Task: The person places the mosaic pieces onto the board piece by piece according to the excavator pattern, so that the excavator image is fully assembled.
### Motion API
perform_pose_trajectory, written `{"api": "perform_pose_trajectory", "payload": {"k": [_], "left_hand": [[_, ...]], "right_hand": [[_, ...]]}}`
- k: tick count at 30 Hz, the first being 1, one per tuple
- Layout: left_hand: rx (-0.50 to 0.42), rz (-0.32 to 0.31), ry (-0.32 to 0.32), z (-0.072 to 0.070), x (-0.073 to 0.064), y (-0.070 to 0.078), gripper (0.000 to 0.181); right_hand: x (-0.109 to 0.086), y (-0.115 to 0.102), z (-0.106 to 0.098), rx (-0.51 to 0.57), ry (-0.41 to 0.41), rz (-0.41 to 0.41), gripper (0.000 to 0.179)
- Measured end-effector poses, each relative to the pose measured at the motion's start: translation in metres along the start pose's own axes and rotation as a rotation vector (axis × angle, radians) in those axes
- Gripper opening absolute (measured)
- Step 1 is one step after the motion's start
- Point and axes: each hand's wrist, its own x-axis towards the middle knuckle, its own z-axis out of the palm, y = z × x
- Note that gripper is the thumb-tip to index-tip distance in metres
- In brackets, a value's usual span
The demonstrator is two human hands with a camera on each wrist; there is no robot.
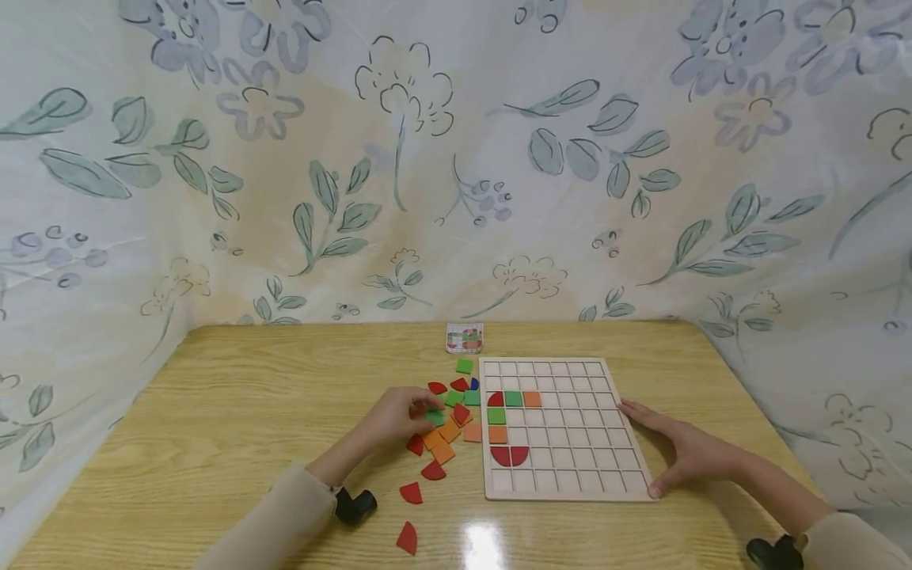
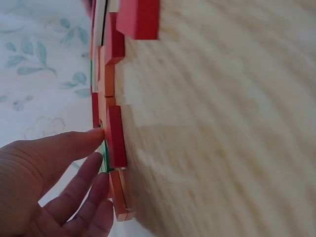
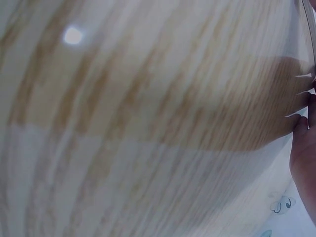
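My left hand (image 1: 399, 413) is over the loose tiles left of the board, its thumb and fingers pinching a green square tile (image 1: 434, 418). In the left wrist view the thumb and fingertips meet at that green edge, beside a red piece (image 2: 116, 136). A wooden grid board (image 1: 570, 435) lies flat on the table. On its left columns sit a red quarter-circle (image 1: 495, 399), a green square (image 1: 513, 399), several more squares and two red quarter-circles at the bottom. My right hand (image 1: 691, 450) touches the board's right edge with fingers spread, thumb at the near corner.
Orange squares (image 1: 442, 452), red quarter-circles (image 1: 433, 470) and a blue piece (image 1: 474, 384) lie loosely left of the board. Two red pieces lie nearer me. Behind them stands a small pattern card (image 1: 465, 339). A floral cloth (image 1: 427, 158) hangs behind the table.
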Motion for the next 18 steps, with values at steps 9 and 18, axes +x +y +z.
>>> {"api": "perform_pose_trajectory", "payload": {"k": [9, 18], "left_hand": [[0.015, 0.018, -0.007, 0.0004, 0.0003, -0.0034, 0.022], [-0.006, 0.070, -0.034, -0.0035, 0.0005, -0.0071, 0.025]], "right_hand": [[0.0000, -0.0008, -0.0001, -0.036, -0.001, 0.016, 0.111], [0.0003, -0.0034, 0.0016, 0.005, 0.008, -0.004, 0.111]]}}
